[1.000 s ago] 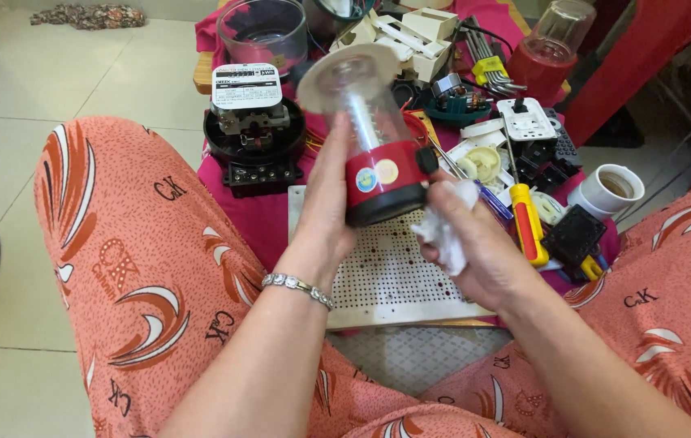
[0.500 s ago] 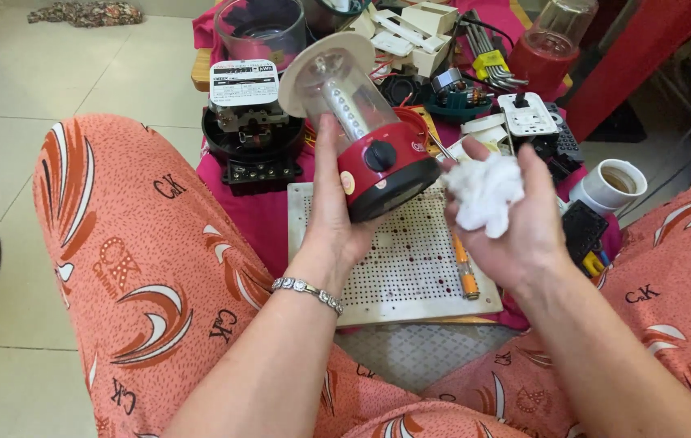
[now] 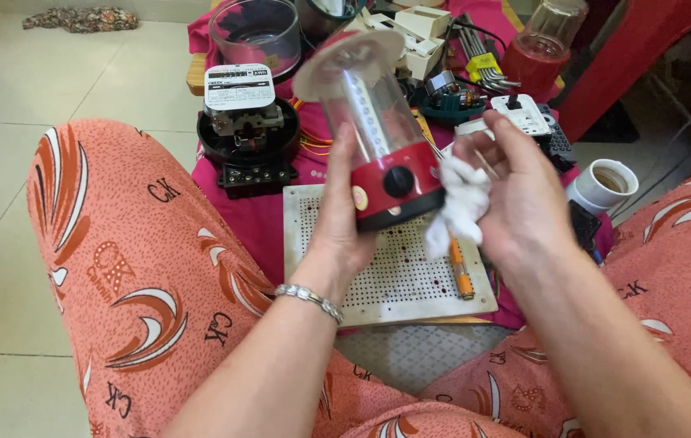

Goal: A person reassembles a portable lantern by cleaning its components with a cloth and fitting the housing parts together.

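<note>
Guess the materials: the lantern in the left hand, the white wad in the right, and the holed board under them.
Lantern: clear glossy plastic tube, judging by the glare, on a red plastic-looking base with a black knob. White wad: soft cloth or tissue; crumpled, matte, which one is unclear. Holed board: pale rigid sheet with a regular hole grid, probably painted metal or plastic, stained.

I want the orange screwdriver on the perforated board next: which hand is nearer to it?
Right. The right hand, holding a white cloth, hovers just above the screwdriver; the left hand grips the lantern further left.
</note>
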